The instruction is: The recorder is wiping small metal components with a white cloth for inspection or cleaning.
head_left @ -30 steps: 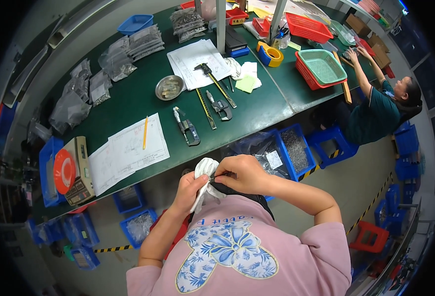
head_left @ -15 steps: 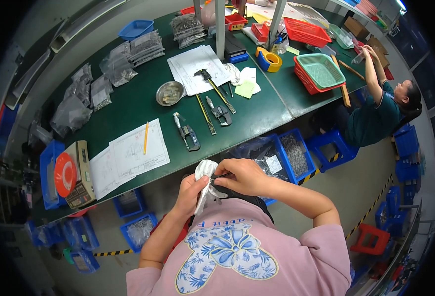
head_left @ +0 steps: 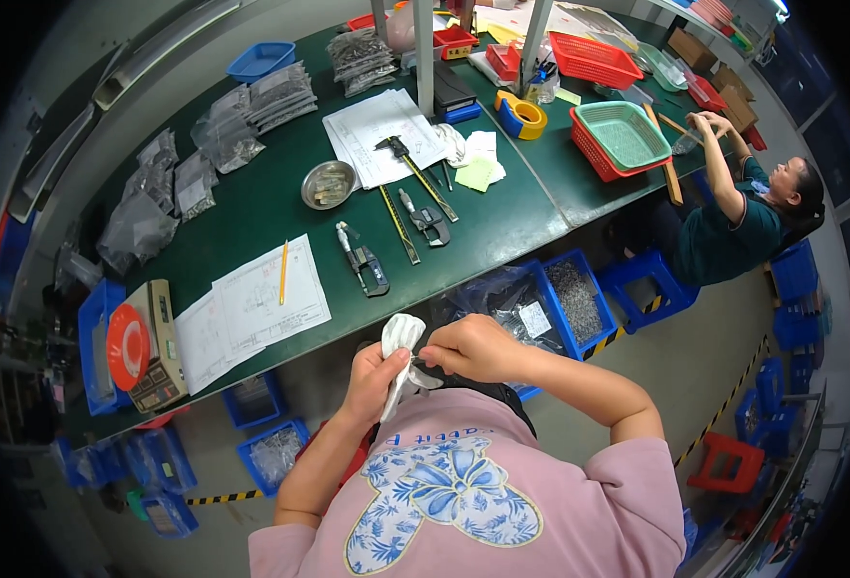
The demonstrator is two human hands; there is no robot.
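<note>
Just off the table's near edge, my left hand is closed on a bunched white cotton glove, the thumb pressed on top and loose ends hanging below. My right hand is beside it, fingertips pinched by the glove around something small that I cannot make out. Nearest on the table are two micrometers, a vernier caliper and a yellow-marked scale. Drawing sheets with a yellow pencil lie to the left.
A weighing scale with an orange-red pan stands at the left end. Behind are bagged parts and a metal bowl. Blue bins of parts sit below the table edge. At right, a co-worker sits by stacked baskets.
My right fingers have curled in and drawn slightly apart from the glove; my left hand keeps its hold. The co-worker's hands have come lower.
</note>
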